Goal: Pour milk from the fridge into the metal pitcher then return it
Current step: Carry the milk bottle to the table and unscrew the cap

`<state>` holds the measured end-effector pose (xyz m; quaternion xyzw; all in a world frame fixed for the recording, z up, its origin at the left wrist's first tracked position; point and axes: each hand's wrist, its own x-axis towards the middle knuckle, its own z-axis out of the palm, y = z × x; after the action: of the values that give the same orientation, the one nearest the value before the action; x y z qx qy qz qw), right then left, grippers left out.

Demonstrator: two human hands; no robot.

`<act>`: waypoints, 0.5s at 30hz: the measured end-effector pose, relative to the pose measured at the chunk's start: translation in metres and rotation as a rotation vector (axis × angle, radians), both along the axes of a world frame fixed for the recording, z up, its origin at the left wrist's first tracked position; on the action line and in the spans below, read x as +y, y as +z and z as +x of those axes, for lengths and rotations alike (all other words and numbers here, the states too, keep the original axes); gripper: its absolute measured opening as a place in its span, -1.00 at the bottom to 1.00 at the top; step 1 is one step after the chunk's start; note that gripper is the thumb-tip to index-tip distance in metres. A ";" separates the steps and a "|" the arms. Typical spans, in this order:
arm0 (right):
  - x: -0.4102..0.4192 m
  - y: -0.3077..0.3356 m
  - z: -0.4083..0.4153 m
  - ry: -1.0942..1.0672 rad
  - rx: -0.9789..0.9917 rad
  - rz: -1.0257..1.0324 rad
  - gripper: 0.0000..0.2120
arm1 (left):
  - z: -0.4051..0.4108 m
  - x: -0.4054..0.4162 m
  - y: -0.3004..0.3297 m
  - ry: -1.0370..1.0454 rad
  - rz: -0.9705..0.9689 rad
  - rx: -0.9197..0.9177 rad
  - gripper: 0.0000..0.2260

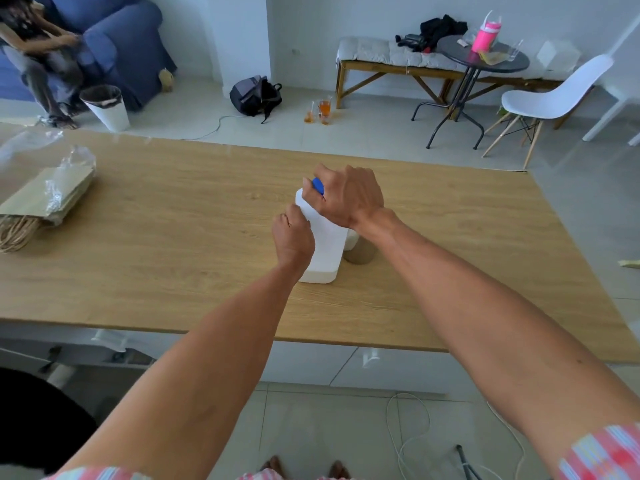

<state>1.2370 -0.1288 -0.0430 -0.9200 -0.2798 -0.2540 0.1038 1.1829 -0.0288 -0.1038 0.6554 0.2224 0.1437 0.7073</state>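
A white plastic milk jug (327, 244) stands upright in the middle of the wooden table (173, 237). Its blue cap (318, 186) shows between the fingers of my right hand (348, 195), which is closed over the top of the jug. My left hand (292, 237) grips the jug's left side, around its handle. Just to the right of the jug, partly hidden behind it and under my right wrist, stands the metal pitcher (360, 251). What the pitcher holds cannot be seen.
Flat paper bags with plastic wrap (48, 199) lie at the table's left end. Beyond the table are a white bin (105, 107), a backpack (254, 95), glasses on the floor (320, 110), a round table (481, 57), a white chair (550, 98) and a seated person (38, 53). Cables (408, 441) trail by my feet.
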 end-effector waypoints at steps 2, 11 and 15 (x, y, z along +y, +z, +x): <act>0.001 -0.002 0.006 0.056 -0.012 0.024 -0.63 | 0.001 0.000 0.001 0.012 0.005 -0.006 -0.61; -0.006 -0.002 0.018 0.248 -0.066 0.018 -0.70 | 0.001 -0.003 0.000 0.064 -0.017 -0.046 -0.64; -0.011 0.003 0.024 0.346 -0.038 -0.090 -0.75 | -0.003 -0.008 0.003 0.070 -0.003 -0.081 -0.76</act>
<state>1.2612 -0.1396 -0.0403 -0.8569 -0.4471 -0.2368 0.0991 1.1802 -0.0366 -0.1008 0.6399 0.2167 0.1946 0.7112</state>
